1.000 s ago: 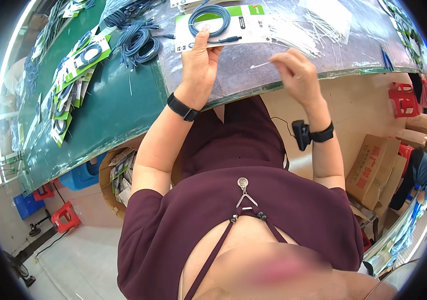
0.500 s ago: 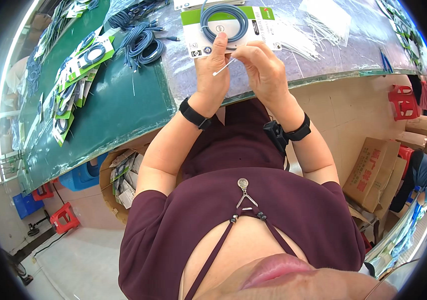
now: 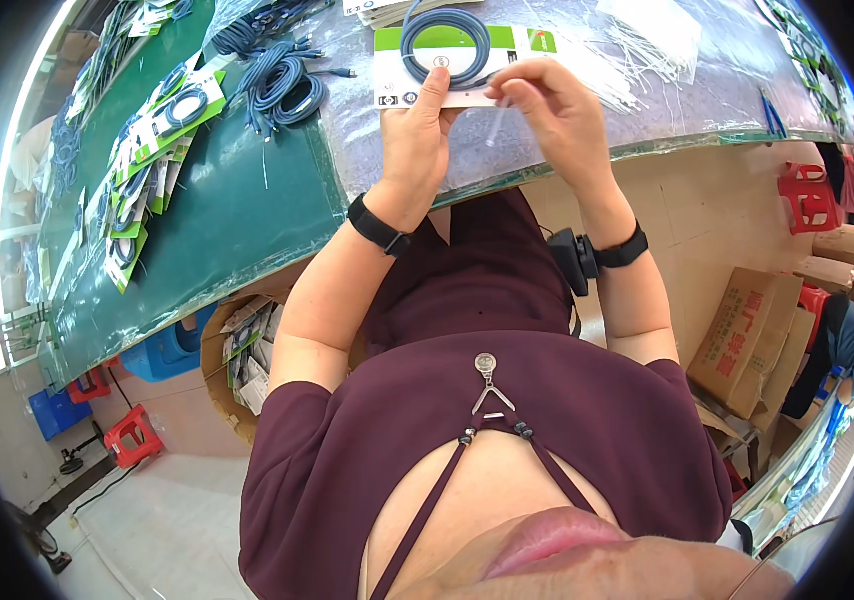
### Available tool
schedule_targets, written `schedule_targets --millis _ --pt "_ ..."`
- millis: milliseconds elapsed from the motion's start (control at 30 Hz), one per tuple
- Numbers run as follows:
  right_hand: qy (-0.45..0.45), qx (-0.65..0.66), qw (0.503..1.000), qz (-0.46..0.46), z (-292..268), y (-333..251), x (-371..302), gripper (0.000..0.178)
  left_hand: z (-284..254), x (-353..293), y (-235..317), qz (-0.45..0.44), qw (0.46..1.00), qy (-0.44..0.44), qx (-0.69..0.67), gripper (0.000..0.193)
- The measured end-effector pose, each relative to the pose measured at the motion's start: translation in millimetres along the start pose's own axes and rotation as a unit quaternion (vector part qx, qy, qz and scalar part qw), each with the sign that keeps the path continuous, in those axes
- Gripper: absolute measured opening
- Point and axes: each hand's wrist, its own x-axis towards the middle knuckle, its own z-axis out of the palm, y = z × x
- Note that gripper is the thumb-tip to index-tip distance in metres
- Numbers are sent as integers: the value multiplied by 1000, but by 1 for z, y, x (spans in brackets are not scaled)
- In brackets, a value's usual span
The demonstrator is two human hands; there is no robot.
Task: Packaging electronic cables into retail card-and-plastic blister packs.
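Observation:
A coiled blue-grey cable (image 3: 485, 45) lies against a white and green backing card (image 3: 387, 75). My left hand (image 3: 415, 150) grips the card's lower edge, its thumb on the front just under the coil. At the card's lower right is my right hand (image 3: 562, 115), fingers bent into a pinch. A thin white cable tie (image 3: 497, 125), smeared by motion, hangs from those fingers. The spot where the fingertips meet the tie is partly hidden.
Loose white cable ties (image 3: 647, 50) lie to the right on the table. Bundled blue cables (image 3: 282, 85) and carded cables (image 3: 162, 130) are on the left. A stack of cards (image 3: 417, 12) stands beyond my hands. Below are a carton (image 3: 747, 340) and a red stool (image 3: 809, 198).
My right hand has moved right, away from my left hand, and the tie's end has swung right with it. The card has turned slightly and shifted a little to the right.

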Motion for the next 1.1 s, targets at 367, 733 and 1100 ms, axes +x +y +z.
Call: schedule_targets --millis 367,733,1100 --pt "-30 -65 992 100 -12 -12 -45 11 -13 10 13 -119 979 58 -157 18" --pt "77 -175 981 -30 7 -22 -26 7 -11 4 27 -304 864 37 -399 16" --pt "107 -309 928 -177 15 -28 -11 10 2 0 37 -265 827 -15 -496 12"
